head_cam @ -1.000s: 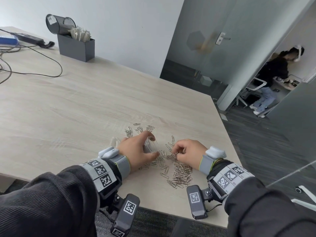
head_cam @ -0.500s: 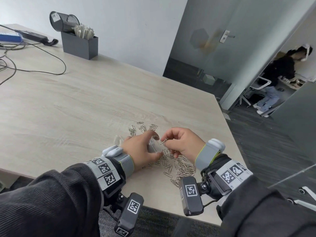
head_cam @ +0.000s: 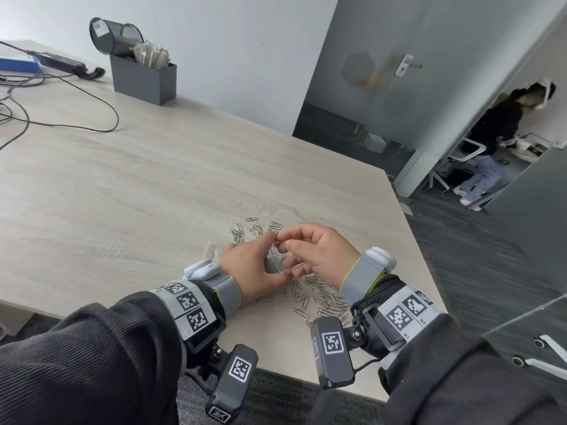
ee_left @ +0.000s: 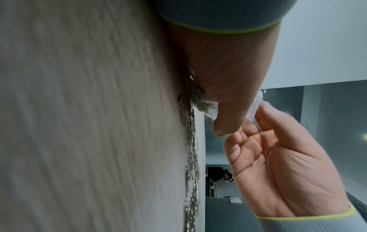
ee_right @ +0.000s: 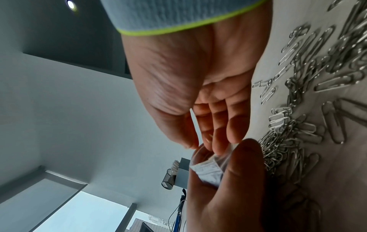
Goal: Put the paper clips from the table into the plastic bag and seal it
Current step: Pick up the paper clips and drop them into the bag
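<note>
A small clear plastic bag (head_cam: 274,259) stands on the table, and my left hand (head_cam: 254,266) grips it between thumb and fingers with its mouth held open. My right hand (head_cam: 317,253) is at that mouth, thumb and forefinger pinched together, other fingers fanned. In the right wrist view its fingertips (ee_right: 215,147) reach into the bag (ee_right: 208,169), and a glint of a paper clip (ee_right: 208,139) shows between them. Several silver paper clips (head_cam: 320,299) lie under and in front of both hands, and more paper clips (head_cam: 253,230) lie just beyond them.
The light wood table (head_cam: 138,194) ends close to my right, with its corner behind the hands. A grey box (head_cam: 142,78) with a mesh cup leans at the far edge, with cables (head_cam: 76,118) to its left. A seated person (head_cam: 494,139) is beyond the glass door.
My right hand picked a clip from the pile, lifted it and carried it left to the bag's mouth. The left hand has kept hold of the bag and raised it slightly.
</note>
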A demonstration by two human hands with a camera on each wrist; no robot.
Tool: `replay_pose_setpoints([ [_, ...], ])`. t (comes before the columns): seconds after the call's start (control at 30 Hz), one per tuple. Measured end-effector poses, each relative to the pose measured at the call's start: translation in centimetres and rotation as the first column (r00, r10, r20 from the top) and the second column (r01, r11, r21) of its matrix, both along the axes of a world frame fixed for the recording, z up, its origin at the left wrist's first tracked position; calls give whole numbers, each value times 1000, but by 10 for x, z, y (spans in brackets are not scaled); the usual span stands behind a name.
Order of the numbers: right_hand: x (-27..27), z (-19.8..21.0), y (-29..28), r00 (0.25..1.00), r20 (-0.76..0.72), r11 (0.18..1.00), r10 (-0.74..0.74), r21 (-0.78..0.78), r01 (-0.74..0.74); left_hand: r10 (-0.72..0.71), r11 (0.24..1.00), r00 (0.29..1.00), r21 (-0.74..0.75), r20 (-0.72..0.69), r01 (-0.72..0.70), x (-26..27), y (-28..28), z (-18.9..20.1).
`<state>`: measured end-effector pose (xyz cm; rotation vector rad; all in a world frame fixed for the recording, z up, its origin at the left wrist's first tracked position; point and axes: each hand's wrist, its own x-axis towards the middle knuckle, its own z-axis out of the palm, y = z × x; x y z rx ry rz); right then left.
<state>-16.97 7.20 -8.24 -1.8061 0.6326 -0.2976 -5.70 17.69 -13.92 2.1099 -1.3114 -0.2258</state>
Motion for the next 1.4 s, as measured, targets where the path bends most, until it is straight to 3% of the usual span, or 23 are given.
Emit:
replay_pose_setpoints([
  [0.13,-13,4,-7,999,11,999,-41,3,41,-3,1000,999,-28,-52,2,1,2,2],
  [0.2,-25,5,-18,996,-26,991,-86,-106,83,-7,999,998,-39,-70,4,2,2,1],
  [0.3,-52,2,-41,963,-202,911,-178,-403,84,-10,999,997,-39,-78,7,3,2,0],
  [0.37,-71,2,-51,907,-374,881,-195,-473,-5,-18,999,996,-43,-84,15,3,2,-1],
  [0.47,-94,3,-46,785,-614,935,-80,-319,-154,-28,999,996,-42,-85,24,4,1,-2],
  [0.6,-101,-4,-21,685,-728,912,28,-262,-316,-24,999,995,-48,-101,19,5,1,-3],
  [0.73,-89,-15,-9,735,-678,895,10,-322,-309,-23,999,994,-43,-104,18,3,1,-2],
  [0.9,-70,-27,-10,835,-546,917,-66,-363,-165,-26,999,993,-35,-115,22,3,2,-3],
  [1.0,-70,-24,-23,871,-457,859,-181,-505,-87,-33,999,992,-37,-122,29,4,2,-3],
  [1.1,-79,-23,-49,846,-362,752,-391,-656,67,-32,999,992,-39,-121,28,5,2,-4],
  [1.17,-88,-28,-65,783,-434,744,-446,-667,54,-33,999,993,-41,-117,28,5,1,-4],
  [1.27,-95,-38,-73,715,-545,776,-439,-631,-5,-38,998,992,-44,-119,33,4,1,-4],
  [1.4,-90,-43,-60,780,-514,777,-357,-627,-57,-40,998,992,-43,-118,35,6,1,-4],
])
